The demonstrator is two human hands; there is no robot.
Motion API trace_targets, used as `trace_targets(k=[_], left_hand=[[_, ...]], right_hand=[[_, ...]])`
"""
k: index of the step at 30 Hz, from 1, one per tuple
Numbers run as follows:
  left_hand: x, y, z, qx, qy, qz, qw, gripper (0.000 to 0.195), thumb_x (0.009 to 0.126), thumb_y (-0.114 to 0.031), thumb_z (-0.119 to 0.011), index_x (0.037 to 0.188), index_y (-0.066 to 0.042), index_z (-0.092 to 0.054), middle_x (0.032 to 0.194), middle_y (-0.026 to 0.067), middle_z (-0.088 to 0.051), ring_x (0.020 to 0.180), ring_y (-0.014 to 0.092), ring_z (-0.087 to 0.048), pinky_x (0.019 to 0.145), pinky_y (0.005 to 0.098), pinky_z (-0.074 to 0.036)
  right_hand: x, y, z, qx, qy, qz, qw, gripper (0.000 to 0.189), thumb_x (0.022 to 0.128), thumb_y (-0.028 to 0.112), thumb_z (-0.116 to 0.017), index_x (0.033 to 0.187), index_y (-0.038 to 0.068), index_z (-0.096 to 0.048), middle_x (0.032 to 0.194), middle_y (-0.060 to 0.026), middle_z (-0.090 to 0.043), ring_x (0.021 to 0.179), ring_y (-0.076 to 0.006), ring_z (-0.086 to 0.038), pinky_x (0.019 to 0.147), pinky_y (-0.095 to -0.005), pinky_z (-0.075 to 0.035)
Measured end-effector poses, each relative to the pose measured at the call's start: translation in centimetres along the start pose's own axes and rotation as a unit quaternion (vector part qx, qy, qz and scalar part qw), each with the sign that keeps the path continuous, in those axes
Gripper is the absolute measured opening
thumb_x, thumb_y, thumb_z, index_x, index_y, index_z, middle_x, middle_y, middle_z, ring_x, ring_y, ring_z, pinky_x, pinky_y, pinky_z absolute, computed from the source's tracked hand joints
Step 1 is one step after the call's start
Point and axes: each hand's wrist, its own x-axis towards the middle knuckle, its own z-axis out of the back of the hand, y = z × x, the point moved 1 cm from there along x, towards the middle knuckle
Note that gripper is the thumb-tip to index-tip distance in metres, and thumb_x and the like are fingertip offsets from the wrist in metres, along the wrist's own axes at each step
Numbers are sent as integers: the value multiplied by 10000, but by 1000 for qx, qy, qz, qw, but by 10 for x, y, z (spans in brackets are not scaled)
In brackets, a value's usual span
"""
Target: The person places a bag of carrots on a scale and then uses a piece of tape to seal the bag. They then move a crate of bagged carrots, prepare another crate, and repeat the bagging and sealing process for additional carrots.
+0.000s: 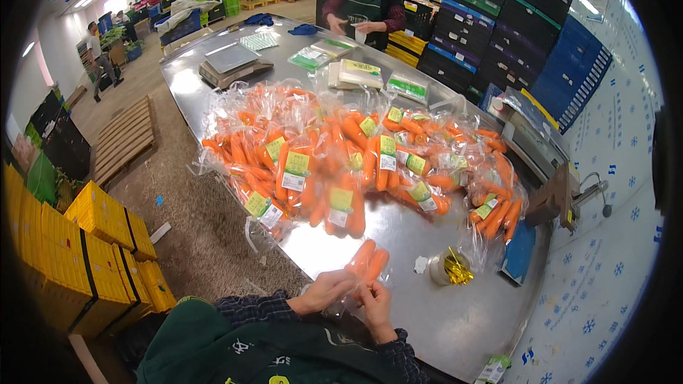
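Observation:
Both hands are on one clear plastic bag of carrots [368, 261] over the front edge of a steel table [459, 325]. My left hand [325, 292] grips the bag from the left, near its gathered end. My right hand [375, 304] pinches the film at the same end, below the carrots. Just beyond lies a large heap of bagged carrots [341, 144], many with green and white labels. To the right of my hands stands a small round container [438, 268] with gold twist ties [458, 269] in it. A white scrap [420, 264] lies beside it.
A flat scale [232, 58] and packs of plastic bags [360, 73] lie behind the heap. A machine [549, 197] stands at the right edge, above a blue box [518, 256]. Across the table is a person [368, 5]. Yellow crates [64, 266] are stacked on the left.

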Motion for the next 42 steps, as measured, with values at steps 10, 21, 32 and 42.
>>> trace_targets(k=[10, 21, 32, 42], left_hand=[[21, -19, -11, 169, 22, -85, 982, 92, 750, -82, -581, 798, -7, -603, 779, 179, -581, 735, 315, -587, 656, 360, -460], [34, -11, -20, 51, -15, 20, 998, 145, 728, -85, -635, 774, 42, -581, 711, 120, -555, 641, 177, -556, 611, 296, -454], [31, -9, -26, 40, -42, 3, 998, 82, 793, -21, -561, 855, 29, -580, 800, 84, -578, 725, 125, -551, 636, 256, -454], [18, 16, -20, 419, 124, -322, 840, 220, 682, -60, -556, 903, -57, -543, 765, 100, -512, 671, 288, -548, 550, 384, -437]], right_hand=[[4, 20, 5, -149, -20, 69, 986, 138, 874, 118, -549, 792, 7, -549, 639, 10, -524, 578, -50, -475, 530, -207, -393], [-11, 49, 9, -287, -20, 144, 947, 153, 779, 33, -591, 928, 9, -569, 731, -75, -554, 622, -154, -535, 577, -267, -433], [-7, 40, 21, -248, -52, 111, 961, 81, 771, 9, -563, 850, 3, -581, 701, -91, -518, 600, -157, -513, 543, -264, -397], [20, 53, 24, -429, 141, 240, 859, 94, 770, 12, -545, 863, 15, -560, 812, -127, -540, 670, -292, -527, 582, -334, -435]])
